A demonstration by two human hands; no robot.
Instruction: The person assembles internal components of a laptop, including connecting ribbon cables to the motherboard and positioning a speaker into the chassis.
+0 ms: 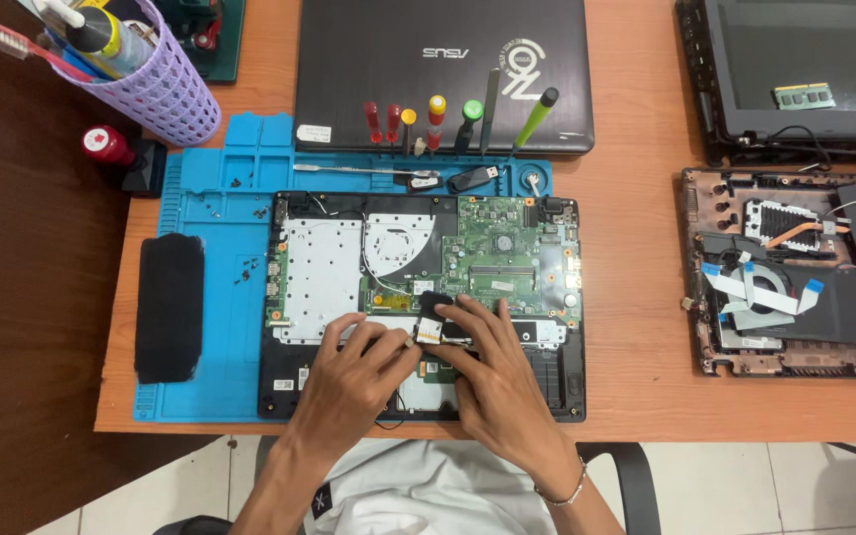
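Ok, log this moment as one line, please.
left hand: fingertips on small black part | right hand: pinching same part | site: opened laptop on blue mat | screwdrivers idle

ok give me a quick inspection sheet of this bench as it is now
surface: wooden desk with blue repair mat.
job's things: opened laptop base, green motherboard exposed; small black part with flat cable under the fingers.
clutter: screwdrivers on closed laptop, purple tool basket, black pad, second dismantled laptop.
grippers: left hand and right hand both touch the black part; grip unclear.
cables: thin wires over the base.
surroundings: tiled floor, chair arm.
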